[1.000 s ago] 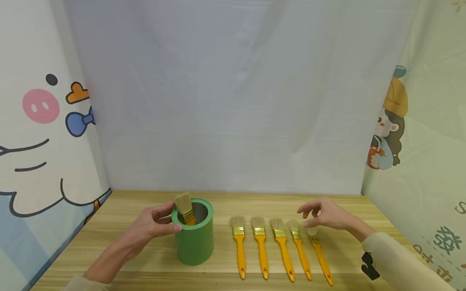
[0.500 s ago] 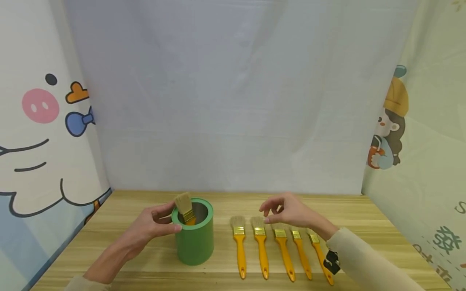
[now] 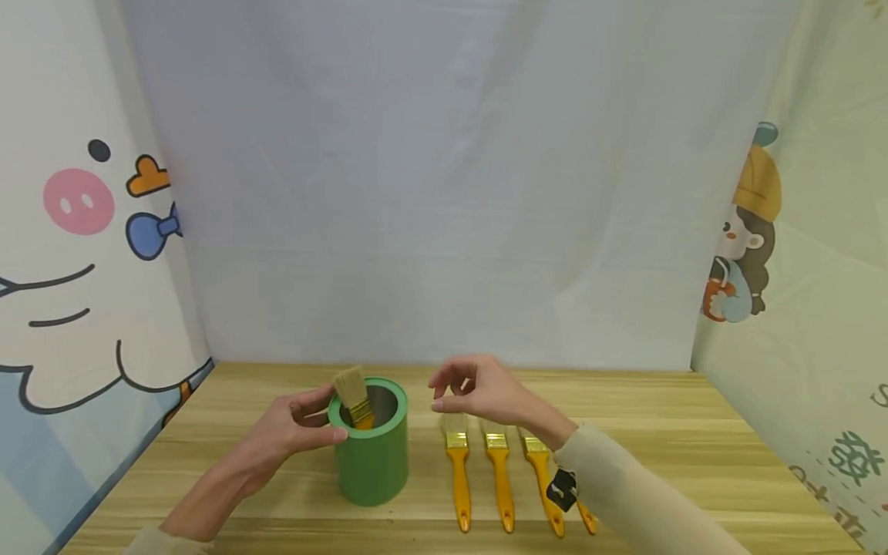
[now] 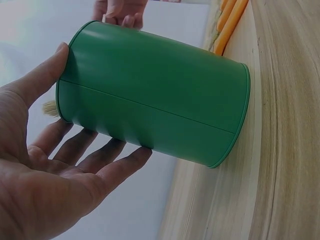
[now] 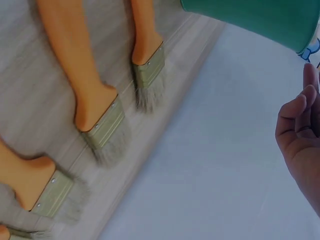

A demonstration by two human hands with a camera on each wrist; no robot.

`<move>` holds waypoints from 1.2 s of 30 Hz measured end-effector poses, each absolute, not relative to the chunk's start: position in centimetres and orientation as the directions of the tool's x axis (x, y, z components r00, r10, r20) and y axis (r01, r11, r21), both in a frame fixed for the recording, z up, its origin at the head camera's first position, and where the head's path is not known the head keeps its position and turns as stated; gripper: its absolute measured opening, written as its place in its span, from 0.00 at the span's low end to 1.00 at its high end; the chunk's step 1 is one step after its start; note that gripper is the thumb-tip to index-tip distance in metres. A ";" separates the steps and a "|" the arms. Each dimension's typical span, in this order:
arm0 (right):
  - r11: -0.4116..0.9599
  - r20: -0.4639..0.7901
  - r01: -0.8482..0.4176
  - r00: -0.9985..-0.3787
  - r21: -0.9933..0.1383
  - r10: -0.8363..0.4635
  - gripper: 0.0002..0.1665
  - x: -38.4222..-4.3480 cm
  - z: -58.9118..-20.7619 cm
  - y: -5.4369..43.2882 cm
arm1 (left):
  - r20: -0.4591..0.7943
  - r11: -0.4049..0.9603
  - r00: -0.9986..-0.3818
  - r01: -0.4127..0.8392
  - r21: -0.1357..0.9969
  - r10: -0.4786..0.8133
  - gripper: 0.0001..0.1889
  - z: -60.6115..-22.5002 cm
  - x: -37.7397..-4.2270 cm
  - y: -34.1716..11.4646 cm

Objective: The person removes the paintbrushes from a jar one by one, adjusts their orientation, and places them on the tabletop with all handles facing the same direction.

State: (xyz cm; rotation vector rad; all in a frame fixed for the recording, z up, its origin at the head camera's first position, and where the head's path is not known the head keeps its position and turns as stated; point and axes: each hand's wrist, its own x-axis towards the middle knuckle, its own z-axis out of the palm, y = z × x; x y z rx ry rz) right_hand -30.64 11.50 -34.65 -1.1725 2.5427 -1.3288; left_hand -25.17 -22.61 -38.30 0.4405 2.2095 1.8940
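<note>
A green can (image 3: 373, 470) stands upright on the table, and my left hand (image 3: 294, 424) holds it near the rim. In the left wrist view the thumb is at the rim of the can (image 4: 150, 90) and the fingers lie along its side. One paintbrush (image 3: 352, 389) leans in the can, bristles up. My right hand (image 3: 486, 389) holds nothing; it hovers right of the can above the bristles of the nearest paintbrush (image 3: 460, 478), fingers loosely curled. Right of that lie a second paintbrush (image 3: 501, 486) and a third paintbrush (image 3: 544, 493), with orange handles toward me.
Another paintbrush (image 3: 587, 520) shows only its handle end beside my right sleeve (image 3: 638, 486), which covers the rest of the row. The wooden table (image 3: 277, 509) meets a pale cloth backdrop (image 3: 444, 231) behind, with printed cloths at both sides.
My right hand has moved left from the rightmost paintbrush, across the row, to near the can, and its sleeve now hides the right end of the row. My left hand and the can stay put.
</note>
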 end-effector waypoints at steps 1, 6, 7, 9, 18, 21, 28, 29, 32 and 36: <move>0.342 0.295 -0.607 -0.709 -0.717 -0.640 0.12 -30.7 -34.5 11.1 | 0.042 0.134 -0.936 0.094 0.986 0.349 0.48 -38.3 -25.2 -22.6; 0.320 0.321 -0.638 -0.682 -0.701 -0.657 0.15 -30.9 -33.8 9.0 | 0.042 0.128 -0.937 0.091 0.988 0.347 0.48 -38.3 -25.2 -22.6; 0.318 0.326 -0.644 -0.678 -0.696 -0.659 0.15 -31.0 -33.6 8.6 | 0.043 0.127 -0.938 0.092 0.988 0.345 0.48 -38.3 -25.2 -22.6; 0.311 0.330 -0.651 -0.669 -0.692 -0.666 0.16 -31.1 -33.4 7.8 | 0.045 0.128 -0.938 0.094 0.987 0.342 0.48 -38.4 -25.2 -22.6; 0.328 0.287 -0.666 -0.640 -0.669 -0.713 0.24 -31.3 -32.9 4.7 | 0.050 0.117 -0.927 0.100 0.988 0.371 0.46 -38.3 -25.2 -22.6; 0.338 0.274 -0.672 -0.633 -0.659 -0.724 0.24 -31.2 -32.9 3.9 | 0.049 0.113 -0.923 0.099 0.989 0.381 0.45 -38.2 -25.2 -22.6; 0.413 0.239 -0.669 -0.660 -0.618 -0.712 0.23 -30.4 -33.0 3.1 | 0.037 0.117 -0.921 0.089 0.989 0.388 0.44 -38.2 -25.3 -22.4; 0.425 0.241 -0.670 -0.666 -0.608 -0.706 0.23 -30.4 -33.0 3.0 | 0.038 0.116 -0.921 0.089 0.989 0.387 0.44 -38.2 -25.3 -22.4; 0.455 0.243 -0.675 -0.678 -0.581 -0.694 0.24 -30.4 -33.1 2.9 | 0.036 0.115 -0.922 0.086 0.990 0.385 0.44 -38.2 -25.3 -22.4; 0.460 0.250 -0.680 -0.678 -0.570 -0.692 0.28 -30.5 -33.3 2.6 | 0.035 0.111 -0.923 0.083 0.990 0.383 0.44 -38.2 -25.3 -22.5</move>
